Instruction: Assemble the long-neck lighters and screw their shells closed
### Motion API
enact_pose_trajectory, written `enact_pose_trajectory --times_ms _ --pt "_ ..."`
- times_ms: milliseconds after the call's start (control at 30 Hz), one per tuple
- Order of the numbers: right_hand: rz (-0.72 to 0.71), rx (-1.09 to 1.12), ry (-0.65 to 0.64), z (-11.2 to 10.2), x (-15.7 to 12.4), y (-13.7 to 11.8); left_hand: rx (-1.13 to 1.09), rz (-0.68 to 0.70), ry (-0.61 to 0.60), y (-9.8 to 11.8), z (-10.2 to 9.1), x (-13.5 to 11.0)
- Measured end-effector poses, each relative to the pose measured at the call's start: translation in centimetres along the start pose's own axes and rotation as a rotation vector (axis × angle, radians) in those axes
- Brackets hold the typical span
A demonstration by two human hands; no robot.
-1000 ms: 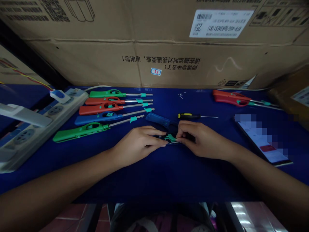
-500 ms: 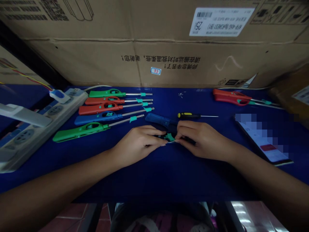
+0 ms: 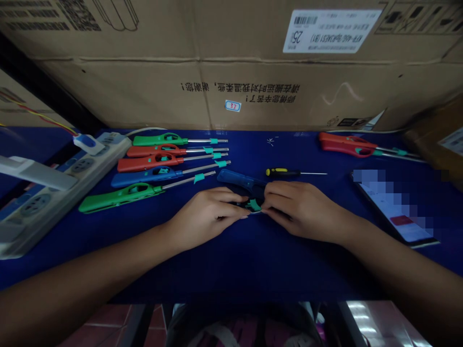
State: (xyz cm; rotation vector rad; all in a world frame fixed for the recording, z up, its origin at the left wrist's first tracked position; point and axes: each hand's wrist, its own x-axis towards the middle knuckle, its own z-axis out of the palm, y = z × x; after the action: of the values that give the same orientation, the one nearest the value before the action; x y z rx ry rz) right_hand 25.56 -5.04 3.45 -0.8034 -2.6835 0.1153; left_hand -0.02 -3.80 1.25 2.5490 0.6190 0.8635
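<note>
Centre frame, left hand (image 3: 208,214) and right hand (image 3: 298,207) pinch their fingers tight on the teal trigger piece (image 3: 254,205) of a blue lighter (image 3: 238,180) on the desk (image 3: 231,260), piece more covered than a second ago.

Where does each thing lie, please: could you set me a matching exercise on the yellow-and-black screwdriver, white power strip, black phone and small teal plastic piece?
1 yellow-and-black screwdriver
2 white power strip
3 black phone
4 small teal plastic piece

a between left hand and right hand
b far left of blue cloth
c beyond right hand
d right of right hand

Pairs: 1-c, 2-b, 3-d, 4-a.
</note>
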Motion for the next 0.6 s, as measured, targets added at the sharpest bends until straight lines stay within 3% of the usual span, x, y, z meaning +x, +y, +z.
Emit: enact_pose_trajectory --times_ms 267,467,600 --pt "0.143 0.271 0.016 0.09 -0.12 0.16 0.016 -0.009 0.004 0.06 -0.12 -0.17" --pt "0.046 0.068 0.056 0.06 -0.04 0.15 0.021 -0.041 0.005 0.20 -0.03 -0.11" --pt "0.067 0.136 0.021 0.11 -0.04 0.10 0.019 -0.103 -0.045 0.53 -0.06 -0.10"
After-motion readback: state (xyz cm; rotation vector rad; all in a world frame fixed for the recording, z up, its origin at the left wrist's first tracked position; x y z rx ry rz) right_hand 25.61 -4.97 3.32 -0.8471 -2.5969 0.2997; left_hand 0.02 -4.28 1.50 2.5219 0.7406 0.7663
